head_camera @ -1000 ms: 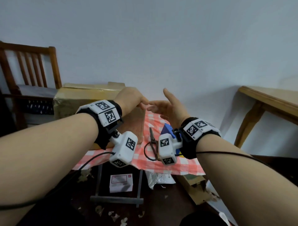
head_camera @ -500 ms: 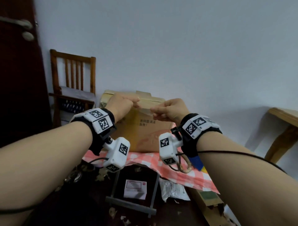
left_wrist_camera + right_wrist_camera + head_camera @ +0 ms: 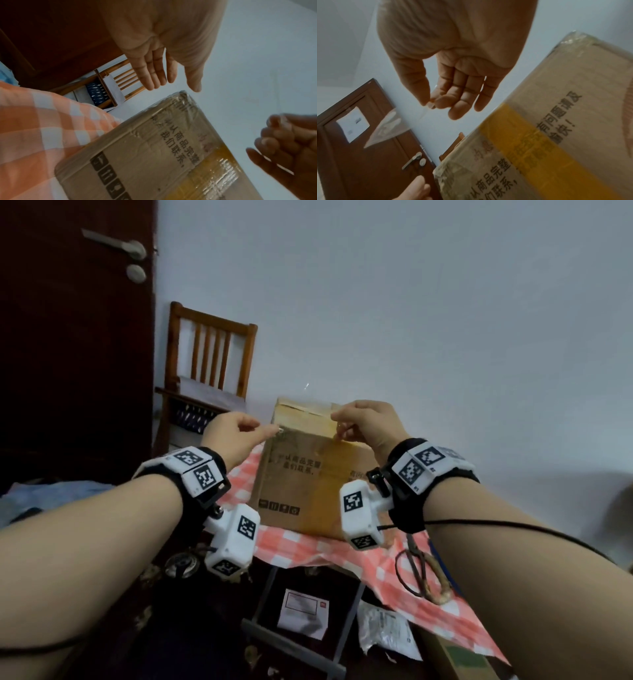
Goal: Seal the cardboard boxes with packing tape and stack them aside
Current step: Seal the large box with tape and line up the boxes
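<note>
Box: cardboard box (image 3: 308,474) upright on desk (image 3: 308,546), top edge between both hands.
Right hand (image 3: 368,424): pinching clear tape strip (image 3: 388,129).
Left hand (image 3: 236,431): fingers relaxed, nothing held.

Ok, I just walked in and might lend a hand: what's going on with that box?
A person is taping up a cardboard box that stands on a table with a checked cloth. The right hand pinches a strip of clear tape at the box's top edge. The strip runs toward the left hand, whose grip I cannot make out. Scissors lie on the cloth, untouched.
</note>
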`<state>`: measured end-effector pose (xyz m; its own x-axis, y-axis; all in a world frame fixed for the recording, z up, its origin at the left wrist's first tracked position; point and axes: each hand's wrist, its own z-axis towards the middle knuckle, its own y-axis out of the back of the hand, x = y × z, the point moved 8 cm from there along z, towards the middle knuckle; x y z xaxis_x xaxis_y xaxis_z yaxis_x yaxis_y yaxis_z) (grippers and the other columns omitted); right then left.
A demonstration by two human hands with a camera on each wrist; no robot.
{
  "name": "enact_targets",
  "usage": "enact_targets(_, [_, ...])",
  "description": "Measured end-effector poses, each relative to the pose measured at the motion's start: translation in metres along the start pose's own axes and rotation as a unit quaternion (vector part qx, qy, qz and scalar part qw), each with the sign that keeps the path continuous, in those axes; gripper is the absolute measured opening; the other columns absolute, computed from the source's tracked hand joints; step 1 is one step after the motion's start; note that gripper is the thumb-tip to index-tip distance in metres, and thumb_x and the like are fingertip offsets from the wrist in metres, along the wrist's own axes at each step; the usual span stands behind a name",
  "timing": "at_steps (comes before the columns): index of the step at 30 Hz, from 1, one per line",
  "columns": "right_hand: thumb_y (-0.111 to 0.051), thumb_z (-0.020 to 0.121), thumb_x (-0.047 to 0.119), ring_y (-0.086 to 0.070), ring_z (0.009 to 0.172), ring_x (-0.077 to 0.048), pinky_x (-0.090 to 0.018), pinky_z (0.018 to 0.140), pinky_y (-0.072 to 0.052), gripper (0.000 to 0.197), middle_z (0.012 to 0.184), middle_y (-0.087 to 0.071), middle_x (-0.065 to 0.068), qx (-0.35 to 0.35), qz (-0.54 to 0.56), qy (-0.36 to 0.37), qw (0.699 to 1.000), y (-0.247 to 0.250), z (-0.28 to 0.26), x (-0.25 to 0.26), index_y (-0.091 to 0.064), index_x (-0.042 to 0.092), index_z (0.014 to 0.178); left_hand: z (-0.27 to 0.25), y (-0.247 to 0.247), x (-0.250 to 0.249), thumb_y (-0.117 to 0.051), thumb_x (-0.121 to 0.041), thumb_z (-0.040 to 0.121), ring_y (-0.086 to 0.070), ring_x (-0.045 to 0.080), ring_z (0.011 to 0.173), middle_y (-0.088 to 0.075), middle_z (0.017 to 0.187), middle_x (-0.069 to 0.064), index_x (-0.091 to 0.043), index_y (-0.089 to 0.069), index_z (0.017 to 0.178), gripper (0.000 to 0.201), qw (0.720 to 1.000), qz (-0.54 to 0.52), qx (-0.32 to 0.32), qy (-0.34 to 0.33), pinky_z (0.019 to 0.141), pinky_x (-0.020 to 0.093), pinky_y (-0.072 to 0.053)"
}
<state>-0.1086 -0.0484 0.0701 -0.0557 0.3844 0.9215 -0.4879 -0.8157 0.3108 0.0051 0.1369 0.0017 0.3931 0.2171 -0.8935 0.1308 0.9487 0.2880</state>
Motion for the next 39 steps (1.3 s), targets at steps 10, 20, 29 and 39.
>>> enact_targets(10, [-0.064,0.073,0.013,-0.06,0.056,-0.019,-0.039,0.075,-0.058,0.008,0.054,-0.059,-0.001,0.066,-0.193,0.022,0.979,-0.043,0.02,0.005,-0.066,0.015,0.065,0.015,-0.025,0.014,-0.076,-0.04,0.075,-0.061,0.015,0.095,-0.065,0.1,-0.001,-0.014,-0.063,0.11,0.045,0.999,-0.03,0.034,0.013,0.089,0.04,-0.053])
enact_targets(20, [-0.064,0.075,0.02,-0.059,0.071,-0.018,-0.035,0.069,-0.054,0.007,0.075,-0.063,-0.003,0.15,-0.44,0.101,0.88,-0.079,0.024,0.024,-0.064,0.015,0.079,0.016,-0.007,0.019,-0.046,0.002,0.088,-0.054,0.015,0.061,-0.061,0.07,0.008,-0.004,-0.065,0.075,0.024,0.974,-0.216,0.017,0.069,0.047,0.017,-0.044])
enact_targets(29, [-0.06,0.081,0.026,-0.05,0.068,-0.011,-0.024,0.054,-0.035,0.007,0.072,-0.056,0.004,0.187,-0.563,0.148,0.791,-0.112,0.025,0.039,-0.059,0.02,0.08,-0.003,-0.007,0.005,-0.07,-0.014,0.082,-0.057,-0.004,0.055,-0.062,0.074,-0.001,-0.007,-0.067,0.087,0.009,0.977,-0.189,0.092,0.023,0.045,0.01,-0.04])
enact_targets(39, [-0.07,0.082,0.018,-0.061,0.059,-0.005,-0.017,0.056,-0.046,0.008,0.067,-0.064,0.005,0.196,-0.535,0.114,0.814,-0.113,0.034,0.051,-0.071,0.014,0.089,0.001,0.0,0.013,-0.071,-0.01,0.082,-0.055,-0.006,0.049,-0.065,0.075,-0.001,-0.011,-0.07,0.089,0.007,0.983,-0.171,0.062,0.029,0.044,0.007,-0.04])
